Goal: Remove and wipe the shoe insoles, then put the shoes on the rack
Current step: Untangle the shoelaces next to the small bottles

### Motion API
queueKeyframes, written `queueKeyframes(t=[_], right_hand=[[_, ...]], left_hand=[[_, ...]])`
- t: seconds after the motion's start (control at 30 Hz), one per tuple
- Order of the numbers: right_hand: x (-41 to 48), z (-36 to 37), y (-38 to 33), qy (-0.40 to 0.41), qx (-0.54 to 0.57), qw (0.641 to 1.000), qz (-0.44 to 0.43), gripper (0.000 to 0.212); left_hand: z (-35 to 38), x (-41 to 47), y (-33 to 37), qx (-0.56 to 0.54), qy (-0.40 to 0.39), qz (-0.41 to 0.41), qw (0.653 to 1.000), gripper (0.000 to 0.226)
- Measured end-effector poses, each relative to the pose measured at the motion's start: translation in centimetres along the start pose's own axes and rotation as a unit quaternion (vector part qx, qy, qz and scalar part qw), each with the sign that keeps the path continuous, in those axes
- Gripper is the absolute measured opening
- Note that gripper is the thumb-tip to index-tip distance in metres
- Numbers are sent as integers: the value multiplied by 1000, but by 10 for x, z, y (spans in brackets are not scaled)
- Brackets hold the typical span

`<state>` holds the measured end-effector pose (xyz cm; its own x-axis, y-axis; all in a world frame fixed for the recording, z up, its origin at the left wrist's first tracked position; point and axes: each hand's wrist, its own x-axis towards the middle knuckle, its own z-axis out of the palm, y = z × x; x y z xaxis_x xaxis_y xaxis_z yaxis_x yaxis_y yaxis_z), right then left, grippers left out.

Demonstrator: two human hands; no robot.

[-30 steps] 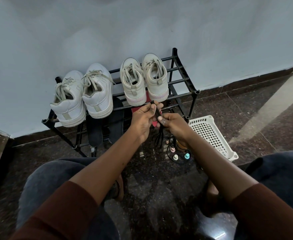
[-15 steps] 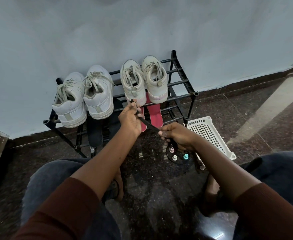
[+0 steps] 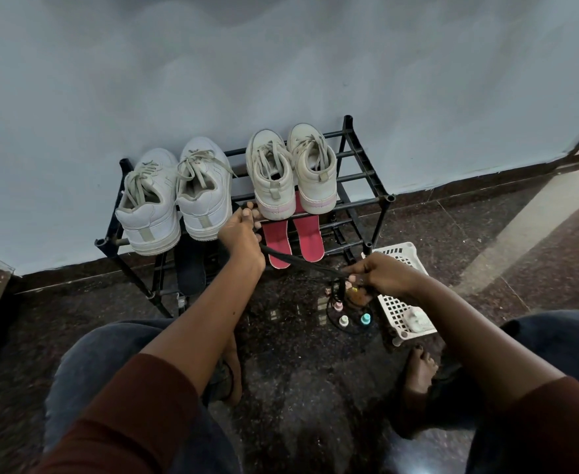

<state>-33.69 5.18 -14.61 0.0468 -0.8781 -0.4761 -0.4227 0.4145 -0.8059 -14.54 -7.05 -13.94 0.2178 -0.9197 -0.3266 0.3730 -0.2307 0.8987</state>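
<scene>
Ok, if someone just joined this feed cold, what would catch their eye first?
Probably the two pairs of pale sneakers lined up heels-out on the top shelf of the black rack against the wall. Next, the left hand and right hand stretching a dark cord between them in front of the rack. The pink insoles on the shelf below stand out too.

Both pairs of white sneakers (image 3: pixel 175 196) (image 3: pixel 293 172) sit on the black rack (image 3: pixel 367 172), pink insoles (image 3: pixel 293 239) on the shelf below. Left hand (image 3: pixel 242 234) and right hand (image 3: pixel 380 273) each pinch an end of a dark strap (image 3: pixel 298 263), stretched taut between them. White basket (image 3: pixel 401 309) on the floor by the right hand.
</scene>
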Motion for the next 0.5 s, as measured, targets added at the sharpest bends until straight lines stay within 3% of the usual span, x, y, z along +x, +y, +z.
queueKeyframes(t=[0.07,0.1,0.17,0.23,0.3,0.5], right_hand=[[-6,-4,-12,43,-56,997,-30,22],[-9,-5,-19,58,-143,987,-52,25],[-12,-7,-33,59,-364,926,-76,29],[-13,-5,-45,36,-463,883,-74,27],[-15,-5,-59,23,-462,882,-88,24],[-8,-12,-92,72,-287,952,-77,17]], left_hand=[[0,-1,-1,31,-21,18,999,21],[1,-4,-2,51,-46,25,997,21],[5,-12,-3,87,-113,20,990,21],[10,-20,-4,109,-188,-11,976,21],[12,-26,-6,138,-255,-48,956,18],[15,-40,-14,215,-359,-123,900,14]])
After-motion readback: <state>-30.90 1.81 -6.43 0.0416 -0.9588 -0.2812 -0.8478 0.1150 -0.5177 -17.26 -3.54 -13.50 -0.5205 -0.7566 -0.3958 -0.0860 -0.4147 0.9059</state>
